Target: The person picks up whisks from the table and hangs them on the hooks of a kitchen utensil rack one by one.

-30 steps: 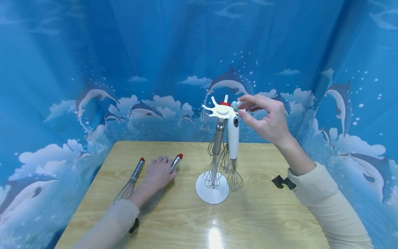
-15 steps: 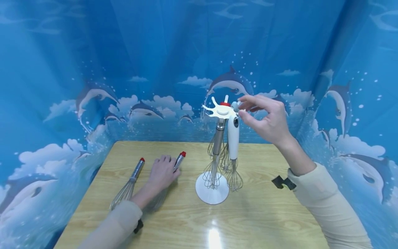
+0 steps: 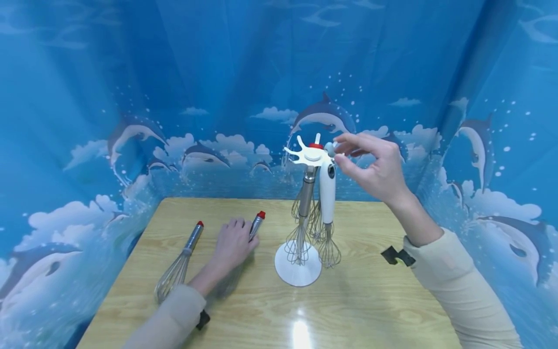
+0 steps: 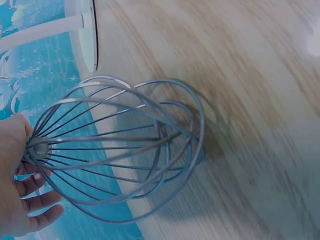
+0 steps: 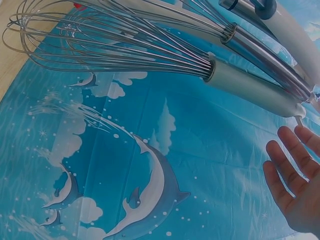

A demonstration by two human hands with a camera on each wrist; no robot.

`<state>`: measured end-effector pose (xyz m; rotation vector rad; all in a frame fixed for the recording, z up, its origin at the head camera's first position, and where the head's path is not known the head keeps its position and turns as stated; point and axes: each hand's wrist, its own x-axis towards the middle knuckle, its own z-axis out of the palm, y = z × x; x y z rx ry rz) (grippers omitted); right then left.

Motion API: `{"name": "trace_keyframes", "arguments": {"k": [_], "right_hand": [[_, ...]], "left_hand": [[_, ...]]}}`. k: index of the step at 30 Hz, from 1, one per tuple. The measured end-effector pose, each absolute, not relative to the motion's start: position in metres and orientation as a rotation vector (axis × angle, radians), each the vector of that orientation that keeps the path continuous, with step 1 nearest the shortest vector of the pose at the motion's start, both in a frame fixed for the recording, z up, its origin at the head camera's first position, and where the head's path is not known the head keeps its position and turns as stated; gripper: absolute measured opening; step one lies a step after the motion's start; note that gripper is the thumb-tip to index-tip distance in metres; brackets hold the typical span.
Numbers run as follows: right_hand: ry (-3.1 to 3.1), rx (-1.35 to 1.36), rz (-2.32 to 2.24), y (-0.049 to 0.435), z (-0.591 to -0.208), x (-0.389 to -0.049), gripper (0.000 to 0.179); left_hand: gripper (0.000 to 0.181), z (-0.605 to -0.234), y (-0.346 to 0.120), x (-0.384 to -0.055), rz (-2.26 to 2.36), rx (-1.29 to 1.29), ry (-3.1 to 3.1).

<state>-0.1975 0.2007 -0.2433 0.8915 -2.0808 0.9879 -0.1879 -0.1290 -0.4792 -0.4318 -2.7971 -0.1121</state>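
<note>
My left hand (image 3: 234,245) grips the metal handle of a red-tipped whisk (image 3: 257,226), left of the whisk stand. In the left wrist view the whisk's wire loops (image 4: 135,150) spread out low over the table, the fingers round the handle end. My right hand (image 3: 377,167) is raised at the right of the white stand's pronged top (image 3: 311,156), thumb and forefinger apart beside a prong. Several whisks hang there, including one with a white handle (image 3: 327,196) and one with a grey handle (image 3: 306,198). In the right wrist view, extended fingers (image 5: 287,157) lie just beyond a pale whisk handle (image 5: 255,90).
Another red-tipped whisk (image 3: 192,240) lies on the wooden table (image 3: 370,300) at the left. The stand's round white base (image 3: 298,276) rests mid-table. A blue dolphin-printed curtain (image 3: 226,72) surrounds the table's back and sides.
My left hand has shifted slightly right and away from me along with the whisk, bringing its red tip nearer the stand. My right hand has stayed in place.
</note>
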Motion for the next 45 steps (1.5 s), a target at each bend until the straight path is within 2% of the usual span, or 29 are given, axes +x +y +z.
{"name": "trace_keyframes", "arguments": {"k": [9,31,45], "right_hand": [[-2.077,0.901,0.986,0.201,-0.244,-0.198,0.035],[-2.084,0.880,0.995,0.200,-0.244,-0.198,0.035],[-2.091,0.874,1.000,0.200,-0.244,-0.197,0.035]], "left_hand": [[0.029,-0.472,-0.120,-0.184,-0.188,-0.383,-2.733],[0.020,-0.424,-0.109,-0.174,-0.350,-0.435,-2.530],[0.022,-0.387,-0.102,-0.162,-0.384,-0.472,-2.408]]}}
